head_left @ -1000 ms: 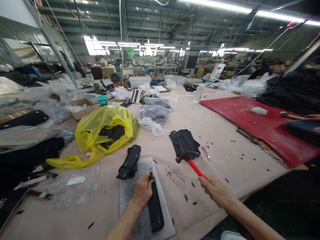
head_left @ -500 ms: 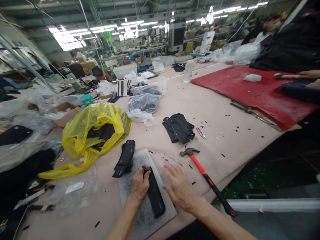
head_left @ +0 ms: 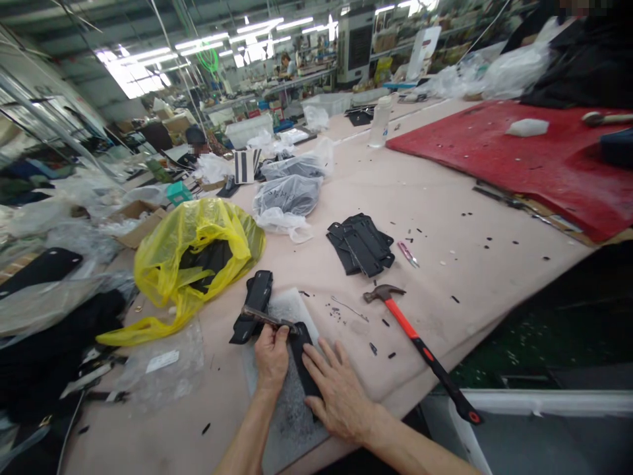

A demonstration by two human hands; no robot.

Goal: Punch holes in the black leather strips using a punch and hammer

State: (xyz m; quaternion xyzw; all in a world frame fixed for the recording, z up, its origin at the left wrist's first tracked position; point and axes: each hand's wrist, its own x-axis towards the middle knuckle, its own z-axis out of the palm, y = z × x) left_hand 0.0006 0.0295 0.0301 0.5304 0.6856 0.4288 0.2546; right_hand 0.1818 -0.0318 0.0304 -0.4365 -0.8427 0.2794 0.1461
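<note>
My left hand (head_left: pixel 271 359) is closed on a long, narrow metal tool (head_left: pixel 262 318) that I cannot identify more exactly. The tool's right end meets the top end of a black strap-like piece (head_left: pixel 299 343). That piece lies on a grey slab (head_left: pixel 287 429). My right hand (head_left: pixel 339 392) rests on the piece, fingers stretched out and flat, covering much of its right side. Just behind my left hand lie several similar black pieces (head_left: pixel 258 290), partly beneath the tool. To the right of my right hand is a claw hammer (head_left: pixel 405 326) with a red and black handle.
A yellow plastic bag (head_left: pixel 158 247) with black material stands at left. Further back lies a pile of black pieces (head_left: pixel 363 247) beside pink-handled snips (head_left: pixel 408 254). A red sheet (head_left: pixel 459 145) covers the far right; a clear bottle (head_left: pixel 380 122) stands near its corner.
My right hand has come down from beside the black piece onto it. My left hand has turned the metal tool so its length now points left. The view has shifted slightly.
</note>
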